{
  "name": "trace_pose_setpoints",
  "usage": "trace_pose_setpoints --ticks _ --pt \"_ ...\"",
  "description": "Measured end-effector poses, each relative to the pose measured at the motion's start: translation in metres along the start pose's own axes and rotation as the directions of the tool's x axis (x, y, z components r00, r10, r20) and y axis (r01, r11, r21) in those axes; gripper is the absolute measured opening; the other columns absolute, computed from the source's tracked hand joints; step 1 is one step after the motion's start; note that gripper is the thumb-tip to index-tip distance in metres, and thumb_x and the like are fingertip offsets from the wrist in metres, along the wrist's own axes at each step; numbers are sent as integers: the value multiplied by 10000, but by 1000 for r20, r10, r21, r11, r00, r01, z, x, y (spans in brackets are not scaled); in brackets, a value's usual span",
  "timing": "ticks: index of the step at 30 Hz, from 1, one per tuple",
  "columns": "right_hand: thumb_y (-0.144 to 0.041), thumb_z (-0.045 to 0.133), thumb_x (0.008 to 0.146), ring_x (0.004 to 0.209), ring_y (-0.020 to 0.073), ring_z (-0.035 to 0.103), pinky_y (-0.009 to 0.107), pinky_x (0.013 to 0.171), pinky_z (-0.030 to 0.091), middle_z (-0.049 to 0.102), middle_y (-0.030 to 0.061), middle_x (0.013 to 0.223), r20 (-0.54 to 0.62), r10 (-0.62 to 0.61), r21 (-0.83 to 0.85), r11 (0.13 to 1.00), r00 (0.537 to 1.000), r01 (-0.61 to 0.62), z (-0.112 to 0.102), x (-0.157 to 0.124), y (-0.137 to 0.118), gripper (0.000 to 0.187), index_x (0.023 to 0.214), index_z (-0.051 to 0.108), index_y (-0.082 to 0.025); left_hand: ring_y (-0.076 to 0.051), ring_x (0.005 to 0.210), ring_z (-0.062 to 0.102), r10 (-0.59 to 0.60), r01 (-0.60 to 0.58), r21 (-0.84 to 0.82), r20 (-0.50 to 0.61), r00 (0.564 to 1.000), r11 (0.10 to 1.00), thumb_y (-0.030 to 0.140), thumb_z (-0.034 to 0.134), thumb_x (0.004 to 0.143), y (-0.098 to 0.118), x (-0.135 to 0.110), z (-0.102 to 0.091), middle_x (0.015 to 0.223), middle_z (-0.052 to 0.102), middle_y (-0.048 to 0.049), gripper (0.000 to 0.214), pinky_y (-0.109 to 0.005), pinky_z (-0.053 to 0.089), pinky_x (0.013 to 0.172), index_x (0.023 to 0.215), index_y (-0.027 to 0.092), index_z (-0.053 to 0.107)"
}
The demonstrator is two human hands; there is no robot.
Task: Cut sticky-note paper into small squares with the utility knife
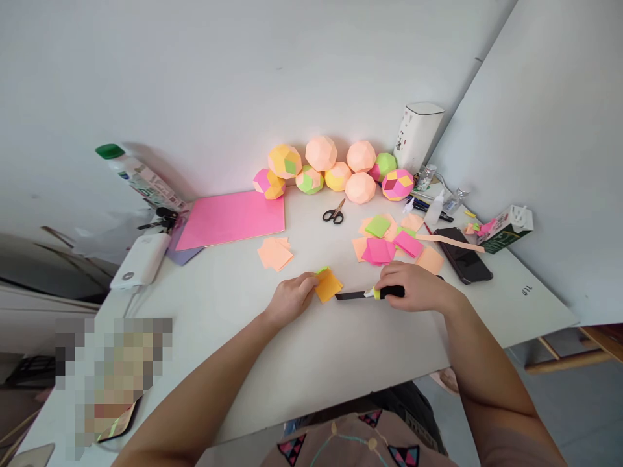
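Observation:
My left hand [293, 297] pinches the edge of a small orange paper square [329, 285], with a bit of green paper showing along its top. My right hand [409, 285] is wrapped round the black handle of a utility knife [351, 296]. Its long dark blade points left, the tip close to the orange square's lower right corner. Just beyond my right hand lie loose pink squares [379, 251], green squares [378, 226] and peach squares [431, 260]. Another small pile of peach squares [275, 253] lies beyond my left hand.
Several faceted paper balls [321, 154] are heaped against the wall, with scissors [333, 213] in front. A pink board [233, 219] lies back left, near a bottle [146, 181] and a white power bank [141, 261]. On the right are a phone [462, 255], glue bottle [435, 208] and small carton [509, 228].

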State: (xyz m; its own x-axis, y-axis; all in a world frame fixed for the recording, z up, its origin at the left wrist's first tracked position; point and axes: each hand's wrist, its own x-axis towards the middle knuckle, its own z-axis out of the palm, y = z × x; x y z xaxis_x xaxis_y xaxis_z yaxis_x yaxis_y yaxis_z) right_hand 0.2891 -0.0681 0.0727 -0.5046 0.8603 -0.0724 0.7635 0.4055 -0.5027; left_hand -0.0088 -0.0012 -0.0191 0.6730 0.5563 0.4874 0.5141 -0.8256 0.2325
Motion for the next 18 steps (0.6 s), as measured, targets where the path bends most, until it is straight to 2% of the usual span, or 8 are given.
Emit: trace_pose_setpoints --ticks 2,5,12,18 --pt "-76 541 720 819 196 586 306 722 484 657 43 872 -2 4 -3 1000 1000 -4 0 0 0 320 934 733 -216 -90 532 549 24 -24 27 23 999 999 104 362 890 1 1 -1 911 663 -20 158 -197 321 451 909 210 477" --pt "-77 545 720 822 198 585 307 722 485 655 46 873 -12 7 -4 1000 1000 -7 1 0 0 321 943 733 -212 -95 526 547 9 -10 34 43 999 999 139 368 889 3 2 -4 896 660 -27 161 -204 335 452 943 207 503" --pt "-71 545 717 829 197 588 301 725 484 654 44 867 19 10 -11 1000 1000 -10 1 1 0 309 918 734 -210 -100 527 551 14 -14 -1 42 999 1000 203 407 897 6 2 -6 925 660 -33 107 -210 337 448 979 205 476" --pt "-89 543 727 838 201 584 314 739 488 660 50 891 -23 -27 -11 1000 999 26 2 0 1 325 963 729 -213 -121 580 602 10 -10 5 73 997 1000 317 446 903 5 1 -6 997 658 -62 171 -222 406 489 1031 209 483"
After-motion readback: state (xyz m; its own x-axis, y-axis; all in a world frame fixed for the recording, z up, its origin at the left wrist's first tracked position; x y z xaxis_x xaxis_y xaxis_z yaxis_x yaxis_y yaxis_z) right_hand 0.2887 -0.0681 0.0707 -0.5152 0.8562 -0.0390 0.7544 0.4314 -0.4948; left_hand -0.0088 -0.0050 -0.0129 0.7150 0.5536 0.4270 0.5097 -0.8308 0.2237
